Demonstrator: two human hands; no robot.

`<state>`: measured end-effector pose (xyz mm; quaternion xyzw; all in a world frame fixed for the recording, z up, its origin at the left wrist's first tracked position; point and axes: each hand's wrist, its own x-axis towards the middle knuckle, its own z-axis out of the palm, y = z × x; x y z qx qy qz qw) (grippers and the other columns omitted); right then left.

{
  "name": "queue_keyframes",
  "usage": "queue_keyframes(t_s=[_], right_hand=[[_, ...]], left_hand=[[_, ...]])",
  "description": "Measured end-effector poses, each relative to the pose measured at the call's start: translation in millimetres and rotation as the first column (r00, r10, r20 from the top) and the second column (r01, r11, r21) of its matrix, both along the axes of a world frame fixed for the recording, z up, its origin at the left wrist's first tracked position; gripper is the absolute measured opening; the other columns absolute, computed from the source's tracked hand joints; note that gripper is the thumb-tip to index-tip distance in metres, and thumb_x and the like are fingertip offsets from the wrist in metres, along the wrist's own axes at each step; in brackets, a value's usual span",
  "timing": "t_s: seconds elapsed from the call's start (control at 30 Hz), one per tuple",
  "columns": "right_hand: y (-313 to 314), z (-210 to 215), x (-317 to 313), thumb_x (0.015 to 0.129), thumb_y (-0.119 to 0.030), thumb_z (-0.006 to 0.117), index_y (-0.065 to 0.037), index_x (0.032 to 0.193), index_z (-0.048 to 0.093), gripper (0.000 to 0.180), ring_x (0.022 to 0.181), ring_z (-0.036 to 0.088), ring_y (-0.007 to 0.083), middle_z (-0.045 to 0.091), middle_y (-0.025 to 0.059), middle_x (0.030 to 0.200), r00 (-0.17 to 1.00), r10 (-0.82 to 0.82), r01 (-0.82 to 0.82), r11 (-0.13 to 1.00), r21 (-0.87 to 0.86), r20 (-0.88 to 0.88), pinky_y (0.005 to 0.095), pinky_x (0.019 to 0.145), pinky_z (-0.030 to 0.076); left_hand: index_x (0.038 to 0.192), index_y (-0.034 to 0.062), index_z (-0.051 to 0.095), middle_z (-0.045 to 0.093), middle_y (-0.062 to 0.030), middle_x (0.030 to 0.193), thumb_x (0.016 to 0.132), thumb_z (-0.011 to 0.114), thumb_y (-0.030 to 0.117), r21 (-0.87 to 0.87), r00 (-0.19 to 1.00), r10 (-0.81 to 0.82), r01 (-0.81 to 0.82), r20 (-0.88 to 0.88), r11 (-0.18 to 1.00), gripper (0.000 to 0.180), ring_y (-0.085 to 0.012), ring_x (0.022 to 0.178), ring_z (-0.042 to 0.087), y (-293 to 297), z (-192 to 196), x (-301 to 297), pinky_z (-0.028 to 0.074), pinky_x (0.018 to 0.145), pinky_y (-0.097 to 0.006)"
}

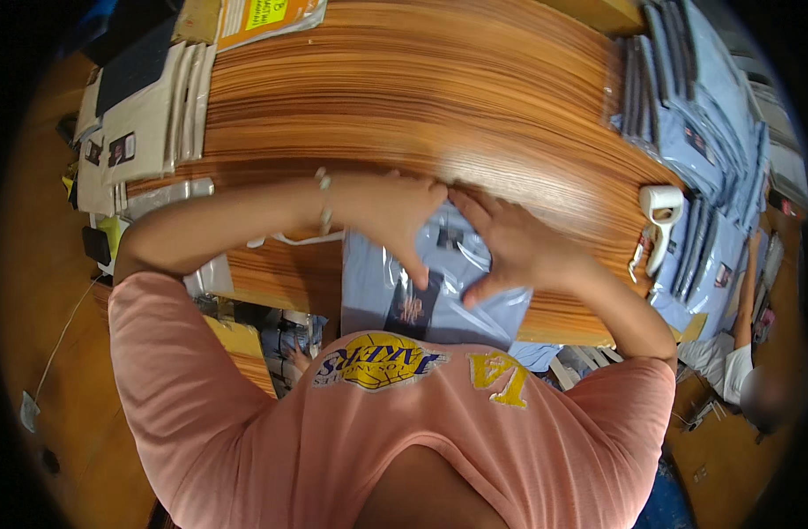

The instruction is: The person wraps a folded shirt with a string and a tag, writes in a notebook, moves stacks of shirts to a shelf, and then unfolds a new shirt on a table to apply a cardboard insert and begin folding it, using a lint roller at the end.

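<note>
A folded light-blue garment in a clear plastic bag (364,286) lies against the front of my body, over the near edge of the table. A dark label (411,304) and a dark collar tag show through the shiny film. My left hand (388,216) grips its far left part, thumb on top and fingers bent over the far edge. On the far right part, my right hand (516,245) holds the bag with its thumb on the face and fingers spread toward the far edge. The two hands' fingertips nearly meet. My arms partly cover the bag's sides.
Bagged blue garments (703,132) are stacked along the right. A white handled roller (661,207) lies beside them. Beige folded garments (152,115) stand at the far left, near an orange-and-white packet (267,22). Another person's arm (748,286) shows at the right.
</note>
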<state>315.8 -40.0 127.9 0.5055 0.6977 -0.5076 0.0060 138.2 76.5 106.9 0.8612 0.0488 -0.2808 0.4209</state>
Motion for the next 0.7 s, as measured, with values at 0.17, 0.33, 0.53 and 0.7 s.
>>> queue_keyframes(t_s=[0.17,0.33,0.53,0.7], right_hand=[[7.6,-11.4,-1.2,0.051,-0.04,0.08,0.004,0.134,0.027,0.108,0.103,0.048,0.0367,0.049,0.0227,0.111,1.0,-0.011,0.011,0.998,0.068,0.002,0.0431,0.09,0.038],[38.1,-30.6,7.7,0.051,-0.036,0.081,0.004,0.132,0.03,0.104,0.101,0.05,0.0344,0.049,0.0219,0.111,1.0,-0.004,0.004,1.0,0.008,-0.028,0.045,0.088,0.039],[54.8,-51.1,13.8,0.047,-0.031,0.08,0.004,0.13,0.035,0.1,0.095,0.052,0.032,0.051,0.0209,0.107,0.999,0.017,-0.016,0.999,0.031,-0.038,0.0436,0.082,0.041],[55.7,-64.8,15.9,0.046,-0.031,0.076,0.005,0.125,0.041,0.094,0.088,0.055,0.0307,0.053,0.0201,0.102,0.999,0.011,-0.008,0.996,0.085,-0.042,0.0405,0.075,0.044]], left_hand=[[0.107,-0.0108,0.044,0.053,-0.0231,0.099,0.054,0.08,0.043,-0.06,0.994,0.106,-0.108,-0.034,0.992,0.084,-0.035,0.092,0.053,4.1,-0.6,-2.1,0.041,0.081,-0.039],[0.108,-0.0095,0.044,0.053,-0.0203,0.1,0.053,0.08,0.042,-0.08,0.984,0.17,-0.165,0.054,0.983,0.083,-0.0327,0.093,0.052,23.2,-26.2,-1.6,0.04,0.08,-0.04],[0.108,-0.0082,0.045,0.054,-0.0175,0.099,0.052,0.08,0.041,-0.108,0.989,0.15,-0.149,0.005,0.983,0.083,-0.0296,0.09,0.054,37.7,-42.2,4.7,0.041,0.077,-0.037],[0.107,-0.0068,0.046,0.054,-0.0154,0.095,0.051,0.078,0.043,-0.088,0.993,0.12,-0.119,0.0,0.989,0.082,-0.0273,0.088,0.055,41.1,-50.7,7.3,0.042,0.075,-0.035]])
